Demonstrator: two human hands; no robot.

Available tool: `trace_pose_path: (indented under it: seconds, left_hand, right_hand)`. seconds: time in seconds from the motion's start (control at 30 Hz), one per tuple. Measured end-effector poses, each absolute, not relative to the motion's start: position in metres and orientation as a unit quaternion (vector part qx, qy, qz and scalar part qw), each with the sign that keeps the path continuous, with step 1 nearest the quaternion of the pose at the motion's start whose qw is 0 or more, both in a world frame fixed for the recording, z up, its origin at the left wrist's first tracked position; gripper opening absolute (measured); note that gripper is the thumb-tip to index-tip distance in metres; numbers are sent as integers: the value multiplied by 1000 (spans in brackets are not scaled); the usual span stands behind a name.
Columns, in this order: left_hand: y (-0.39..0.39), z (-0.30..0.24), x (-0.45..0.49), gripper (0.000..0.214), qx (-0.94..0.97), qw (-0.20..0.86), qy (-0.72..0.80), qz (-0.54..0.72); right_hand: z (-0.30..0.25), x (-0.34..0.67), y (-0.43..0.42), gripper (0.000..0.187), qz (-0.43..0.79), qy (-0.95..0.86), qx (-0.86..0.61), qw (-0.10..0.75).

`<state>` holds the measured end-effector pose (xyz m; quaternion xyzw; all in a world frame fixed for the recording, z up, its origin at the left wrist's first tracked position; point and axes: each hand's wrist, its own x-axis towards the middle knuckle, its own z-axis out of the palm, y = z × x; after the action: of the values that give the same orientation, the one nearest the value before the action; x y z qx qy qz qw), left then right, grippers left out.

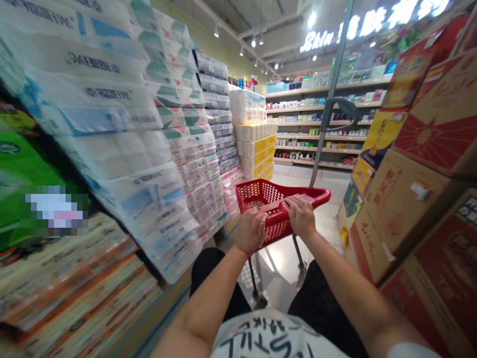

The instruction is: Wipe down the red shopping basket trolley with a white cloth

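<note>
A red plastic shopping cart [261, 193] stands in front of me in a shop aisle, its basket showing no goods. My left hand [251, 229] is closed round the red cart handle [276, 211] on its left end. My right hand [301, 216] grips the same handle just to the right, fingers wrapped over the top. Both forearms reach forward from the bottom of the view. The cart's thin metal legs and small wheels [259, 297] show below the basket.
Tall stacks of wrapped tissue packs [156, 149] line the left side close to the cart. Cardboard boxes [417, 199] are piled on the right. A grey pole [330, 99] rises beyond the cart. Stocked shelves [316, 124] stand across the far end of the pale floor [328, 179].
</note>
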<state>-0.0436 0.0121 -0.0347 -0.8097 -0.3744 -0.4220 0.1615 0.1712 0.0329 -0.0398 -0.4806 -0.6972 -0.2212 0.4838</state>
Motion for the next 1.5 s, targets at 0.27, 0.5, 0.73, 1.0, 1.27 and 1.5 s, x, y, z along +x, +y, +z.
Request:
trace_pose_path:
  seconds: [0.27,0.5,0.73,1.0,1.27,1.5]
  left_hand:
    - [14,-8,-30,31,-819,160,-464,-297]
    - [4,-16,-20,30,-791,205,-478,-321]
    - [6,-10,-19,33,-813,189,-465,-295]
    - [2,-1,-9,35,-800,168,-522,-244]
    - [-5,-9,1,34,-796,207,-500,-272]
    - [10,1,-12,35,-816,191,-477,-263]
  right_hand:
    - [-41,170,37,32,-208,-696,-493,479]
    - [-43,170,38,31,-214,-698,-486,481]
    - [-41,165,36,32,-208,-692,-494,484]
    - [-41,166,35,32,-215,-695,-491,479]
    - [-42,166,34,32,-213,-695,-481,491]
    - [-39,161,34,31,-215,-695,-486,483]
